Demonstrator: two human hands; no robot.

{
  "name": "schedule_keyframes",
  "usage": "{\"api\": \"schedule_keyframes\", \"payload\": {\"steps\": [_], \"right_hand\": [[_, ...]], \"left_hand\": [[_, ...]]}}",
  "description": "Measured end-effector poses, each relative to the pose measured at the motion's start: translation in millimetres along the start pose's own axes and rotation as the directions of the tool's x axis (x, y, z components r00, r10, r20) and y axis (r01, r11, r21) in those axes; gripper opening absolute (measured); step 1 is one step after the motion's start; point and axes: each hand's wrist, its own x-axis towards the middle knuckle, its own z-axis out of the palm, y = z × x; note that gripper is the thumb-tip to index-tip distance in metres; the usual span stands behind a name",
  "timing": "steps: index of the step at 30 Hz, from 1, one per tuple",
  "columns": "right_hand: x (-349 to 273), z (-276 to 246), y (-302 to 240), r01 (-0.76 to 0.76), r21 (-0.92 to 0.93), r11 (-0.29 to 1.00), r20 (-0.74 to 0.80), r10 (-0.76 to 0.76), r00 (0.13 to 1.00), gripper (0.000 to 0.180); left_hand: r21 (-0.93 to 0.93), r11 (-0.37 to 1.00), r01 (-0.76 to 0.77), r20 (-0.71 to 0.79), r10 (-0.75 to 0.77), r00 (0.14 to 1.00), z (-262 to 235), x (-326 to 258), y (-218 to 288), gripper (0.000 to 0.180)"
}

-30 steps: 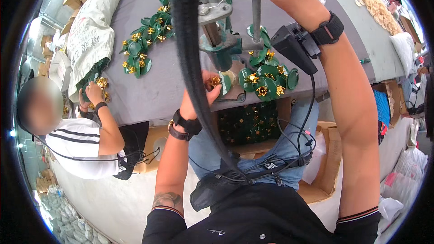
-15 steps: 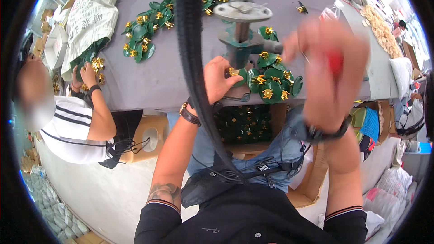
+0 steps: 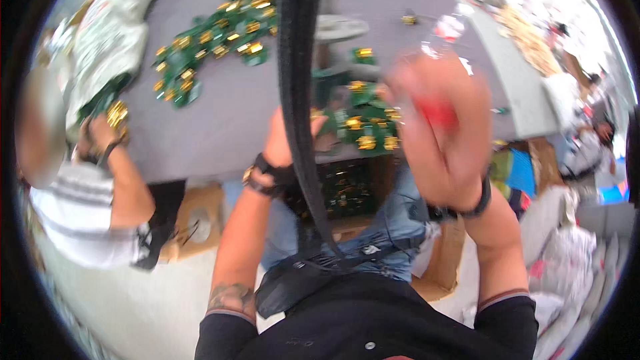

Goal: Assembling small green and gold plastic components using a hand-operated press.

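Observation:
My left hand (image 3: pixel 281 141) is at the foot of a metal hand press (image 3: pixel 337 30), its fingers closed on a green disc with a gold piece. A black strap crosses in front and hides part of this hand. My right hand (image 3: pixel 443 133), smeared by motion, is raised right of the press and curled round a red handle (image 3: pixel 437 112). Between my hands, green discs (image 3: pixel 363 123) with gold crown-shaped pieces lie in a pile beside the press. More green discs (image 3: pixel 217 37) with gold pieces spread across the table to the left.
At the left, a person (image 3: pixel 80 193) handles gold pieces by a white woven sack (image 3: pixel 113 23). A box of green pieces (image 3: pixel 350 190) stands below the grey table edge. Beige pieces (image 3: pixel 530 40) and a clear-and-red plastic item (image 3: pixel 450 27) are at the right.
The whole view has shifted, so the table contents appear farther left. My right hand appears lower, still round the red handle. My left hand stays at the press.

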Motion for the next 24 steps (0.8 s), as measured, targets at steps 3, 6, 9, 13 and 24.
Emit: {"api": "schedule_keyframes", "payload": {"steps": [3, 6, 9, 13, 24], "right_hand": [[75.4, 10.2, 55.8, -0.039, 0.048, 0.998, -0.061, 0.042, 0.997, 0.018], [108.0, 18.8, 87.0, -0.220, 0.046, 0.974, -0.107, 0.224, 0.969, 0.026], [94.2, 5.5, 99.6, -0.262, 0.126, 0.957, -0.039, 0.269, 0.962, 0.049], [20.1, -14.2, 132.2, -0.170, -0.040, 0.985, -0.219, 0.157, 0.963, 0.086], [-151.3, -146.8, 150.5, -0.614, -0.454, 0.646, 0.304, 0.760, 0.575, 0.057]], "left_hand": [[0.265, 0.962, 0.070, -0.054, -0.058, 0.997, 0.8, -3.9, -17.5, 0.031], [0.124, 0.992, 0.019, -0.035, -0.015, 0.999, 3.4, -2.2, -41.5, 0.024], [0.063, 0.997, 0.048, -0.024, -0.047, 0.999, 11.9, -2.9, -25.8, 0.026], [0.100, 0.994, 0.052, 0.003, -0.053, 0.999, 18.5, 7.6, -1.2, 0.027], [0.145, 0.981, 0.130, -0.055, -0.123, 0.991, 16.4, 6.0, -3.3, 0.030]]}}
